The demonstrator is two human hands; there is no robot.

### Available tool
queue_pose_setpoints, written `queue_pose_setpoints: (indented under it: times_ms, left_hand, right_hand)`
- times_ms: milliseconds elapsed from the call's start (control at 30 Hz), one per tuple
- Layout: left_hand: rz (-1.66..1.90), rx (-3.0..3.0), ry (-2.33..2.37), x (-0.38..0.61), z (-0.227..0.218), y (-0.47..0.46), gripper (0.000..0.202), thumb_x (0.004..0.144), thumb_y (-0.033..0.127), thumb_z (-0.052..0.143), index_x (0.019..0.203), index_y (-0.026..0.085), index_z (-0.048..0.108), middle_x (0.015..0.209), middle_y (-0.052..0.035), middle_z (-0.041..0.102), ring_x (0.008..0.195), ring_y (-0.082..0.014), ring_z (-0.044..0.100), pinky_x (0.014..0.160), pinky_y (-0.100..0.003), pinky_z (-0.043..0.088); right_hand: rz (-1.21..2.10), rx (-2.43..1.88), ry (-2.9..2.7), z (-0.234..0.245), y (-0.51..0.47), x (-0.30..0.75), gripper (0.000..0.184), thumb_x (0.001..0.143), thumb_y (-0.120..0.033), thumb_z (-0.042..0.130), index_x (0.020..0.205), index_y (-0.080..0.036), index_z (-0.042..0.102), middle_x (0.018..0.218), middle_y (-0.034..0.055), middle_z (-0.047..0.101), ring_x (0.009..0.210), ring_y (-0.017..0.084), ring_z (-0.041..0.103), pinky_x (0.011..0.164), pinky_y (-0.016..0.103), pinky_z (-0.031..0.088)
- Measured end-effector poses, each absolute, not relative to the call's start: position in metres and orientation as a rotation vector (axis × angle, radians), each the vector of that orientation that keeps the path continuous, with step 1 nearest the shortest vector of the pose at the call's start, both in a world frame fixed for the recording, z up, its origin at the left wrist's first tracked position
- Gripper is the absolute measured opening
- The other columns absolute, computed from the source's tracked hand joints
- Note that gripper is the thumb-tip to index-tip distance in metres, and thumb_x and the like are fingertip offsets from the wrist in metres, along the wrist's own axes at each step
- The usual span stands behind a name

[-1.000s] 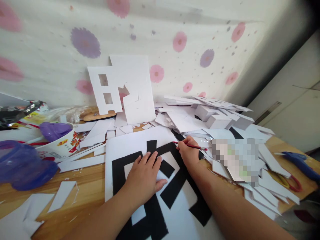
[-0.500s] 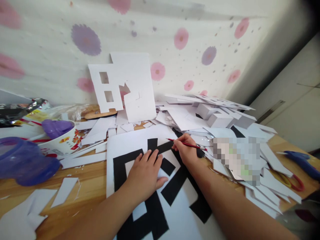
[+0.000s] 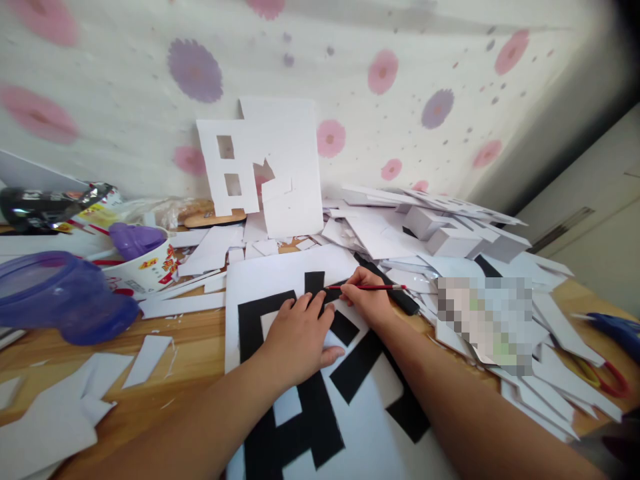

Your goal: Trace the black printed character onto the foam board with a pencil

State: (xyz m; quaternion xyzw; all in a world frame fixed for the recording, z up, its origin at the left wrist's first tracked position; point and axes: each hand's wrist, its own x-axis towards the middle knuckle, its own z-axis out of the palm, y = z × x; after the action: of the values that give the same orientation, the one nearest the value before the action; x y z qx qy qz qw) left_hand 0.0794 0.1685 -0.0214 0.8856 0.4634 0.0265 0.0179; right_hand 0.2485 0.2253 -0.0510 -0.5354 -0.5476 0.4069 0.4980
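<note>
A white board (image 3: 280,277) painted with thick black strokes lies on the wooden table in front of me. My left hand (image 3: 300,333) rests flat on it, fingers spread, holding it down. My right hand (image 3: 367,300) is closed on a thin red brush (image 3: 373,287), which lies nearly level with its tip on a black stroke near the board's top middle, just beyond my left fingertips.
A heap of white board offcuts (image 3: 430,230) fills the right and back of the table. A cut-out white panel (image 3: 260,167) leans on the flowered wall. A purple plastic container (image 3: 55,297) and a printed bowl (image 3: 145,263) stand at left. Red-handled scissors (image 3: 603,373) lie at right.
My right hand with the brush has moved left along the black stroke, toward my left fingertips. The view has shifted a little, and my left hand stays on the board.
</note>
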Motion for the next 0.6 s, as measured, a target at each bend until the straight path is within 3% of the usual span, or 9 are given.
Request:
queue_pose_setpoints:
  times_ms: [200,600]
  left_hand:
    - [0.082,2.764,1.403,0.077,-0.019,0.176,0.066,0.076,0.063,0.056,0.127,0.021,0.055,0.144,-0.0143,0.044,0.116,-0.0366,0.047,0.091,-0.052,0.04]
    - [0.082,2.731,1.411,0.074,-0.022,0.183,0.065,0.069,0.068,0.059,0.116,0.023,0.058,0.15,-0.0098,0.037,0.117,-0.0355,0.043,0.09,-0.053,0.039]
  right_hand:
    - [0.951,-1.312,-1.342,-0.049,0.225,0.246,0.013,0.065,-0.023,0.059,0.06,-0.022,0.047,0.052,-0.0034,0.06,0.048,0.013,0.052,0.048,0.026,0.04]
    - [0.921,-1.325,-1.322,-0.057,0.231,0.243,0.014,0.068,-0.026,0.06,0.063,-0.023,0.047,0.056,-0.003,0.061,0.05,0.014,0.056,0.049,0.026,0.042]
